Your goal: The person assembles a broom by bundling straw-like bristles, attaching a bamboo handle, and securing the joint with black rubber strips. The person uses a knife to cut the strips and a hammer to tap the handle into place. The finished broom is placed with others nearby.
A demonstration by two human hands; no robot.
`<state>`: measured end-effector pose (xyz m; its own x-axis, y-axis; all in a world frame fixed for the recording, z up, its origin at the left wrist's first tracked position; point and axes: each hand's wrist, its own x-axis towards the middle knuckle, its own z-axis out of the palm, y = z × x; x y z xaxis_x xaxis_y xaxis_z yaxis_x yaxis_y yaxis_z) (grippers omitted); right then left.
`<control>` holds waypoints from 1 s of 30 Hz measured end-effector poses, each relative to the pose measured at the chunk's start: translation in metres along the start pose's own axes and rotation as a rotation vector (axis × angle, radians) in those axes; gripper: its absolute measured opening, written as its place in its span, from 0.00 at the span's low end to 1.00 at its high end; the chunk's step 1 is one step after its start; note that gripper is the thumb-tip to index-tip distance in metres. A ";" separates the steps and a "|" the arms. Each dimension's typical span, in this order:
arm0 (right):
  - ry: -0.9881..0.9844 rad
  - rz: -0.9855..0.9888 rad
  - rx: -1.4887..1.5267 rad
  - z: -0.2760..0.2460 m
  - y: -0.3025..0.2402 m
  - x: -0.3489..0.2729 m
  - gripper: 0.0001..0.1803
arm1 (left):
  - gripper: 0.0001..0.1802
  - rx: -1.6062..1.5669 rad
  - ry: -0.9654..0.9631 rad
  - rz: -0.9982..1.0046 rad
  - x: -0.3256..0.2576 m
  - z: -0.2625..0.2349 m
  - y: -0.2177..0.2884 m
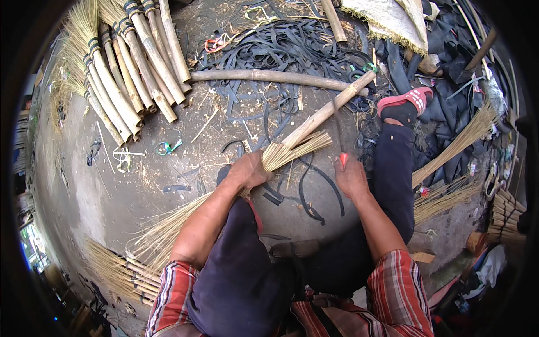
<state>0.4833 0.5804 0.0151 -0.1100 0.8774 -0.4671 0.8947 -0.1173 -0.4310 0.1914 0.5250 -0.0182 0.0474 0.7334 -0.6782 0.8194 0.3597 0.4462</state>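
Note:
My left hand (251, 169) is closed round a bundle of thin straw-coloured broom sticks (282, 155). The bundle's cut ends point to the upper right, and its loose tips (163, 227) fan out past my left forearm. Beneath the cut ends lies a slanting bamboo pole (323, 115). In my right hand (352, 176) is a knife with a red handle (343, 159); its dark, blurred blade (337, 118) reaches up across the pole. The blade appears apart from the bundle. Dark rubber strips (303, 191) lie on the ground between my hands.
Several finished brooms with bamboo handles (120, 84) lie at the upper left. A tangled heap of black rubber strips (281, 48) spreads beyond a long pole (264, 76). My right foot in a pink sandal (405, 101) is near more rubber. Broom straw (457, 143) lies at the right.

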 end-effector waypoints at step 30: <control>-0.118 -0.084 -0.072 -0.004 -0.024 -0.008 0.16 | 0.35 -0.143 -0.101 0.012 0.011 0.006 -0.003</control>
<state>0.4640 0.5783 0.0323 -0.2321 0.8215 -0.5208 0.9086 -0.0081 -0.4176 0.1928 0.5284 -0.0309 0.1197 0.6794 -0.7239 0.7292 0.4347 0.5286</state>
